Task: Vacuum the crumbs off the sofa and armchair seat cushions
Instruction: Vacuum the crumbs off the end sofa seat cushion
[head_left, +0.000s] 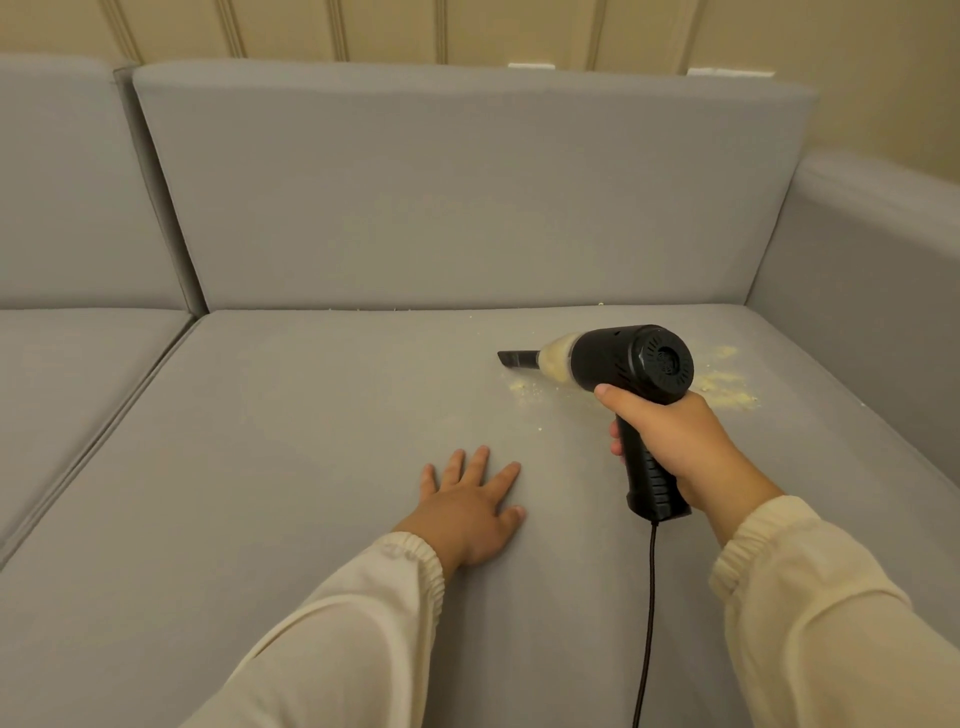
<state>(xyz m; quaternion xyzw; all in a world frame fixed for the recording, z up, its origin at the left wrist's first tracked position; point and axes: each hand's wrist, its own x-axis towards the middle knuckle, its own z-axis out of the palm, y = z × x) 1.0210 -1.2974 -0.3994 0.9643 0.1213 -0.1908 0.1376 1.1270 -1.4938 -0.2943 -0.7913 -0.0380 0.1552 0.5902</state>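
A black handheld vacuum (623, 364) hovers over the grey sofa seat cushion (311, 467), its flat nozzle pointing left. Its clear chamber holds yellowish crumbs. My right hand (670, 441) grips the vacuum's handle. Pale yellow crumbs (727, 389) lie on the cushion to the right of the vacuum, and a smaller patch of them (522, 387) sits just below the nozzle. My left hand (470, 499) rests flat on the cushion with fingers spread, left of the vacuum's handle.
The vacuum's black cord (648, 623) hangs down from the handle to the bottom edge. The sofa's back cushion (441, 197) rises behind, the armrest (872, 291) stands at the right, and a second seat cushion (62, 379) lies to the left.
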